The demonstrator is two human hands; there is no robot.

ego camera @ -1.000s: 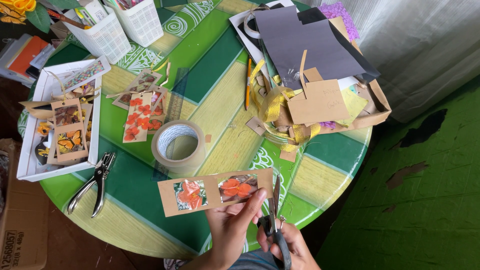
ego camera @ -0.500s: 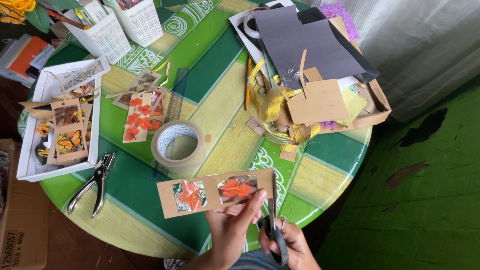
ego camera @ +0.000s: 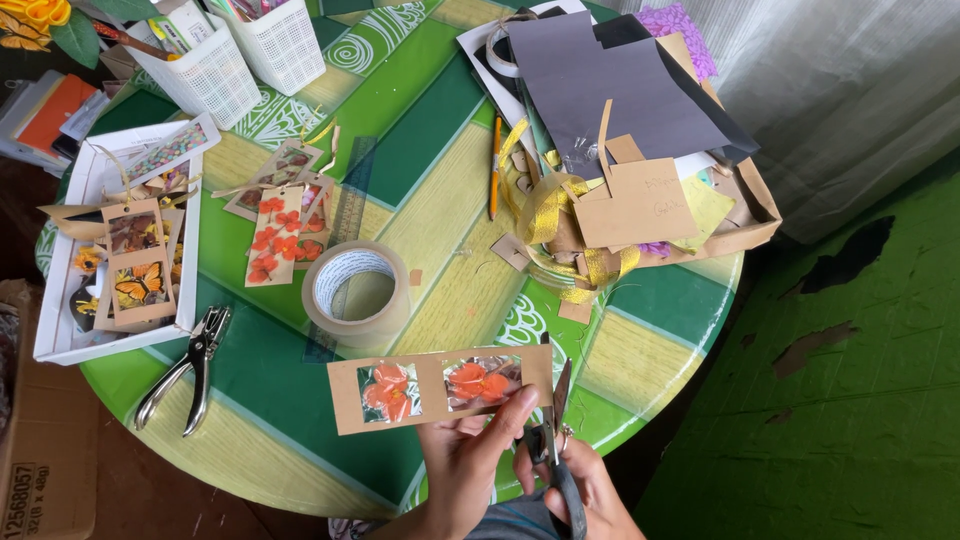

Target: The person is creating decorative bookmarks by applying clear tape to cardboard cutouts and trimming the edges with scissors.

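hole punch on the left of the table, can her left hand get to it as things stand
Probably not right away: the left hand is pinching the brown card strip. The path to the hole punch looks bare, though.

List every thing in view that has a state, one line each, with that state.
cardboard strip: held up above the table by the left hand, two orange flower windows
scissors: in the right hand, blades at the strip's right edge
tape roll: lying flat
hole punch: lying unused, handles apart
white tray: holding finished cards
white baskets: upright, filled
pencil: lying flat
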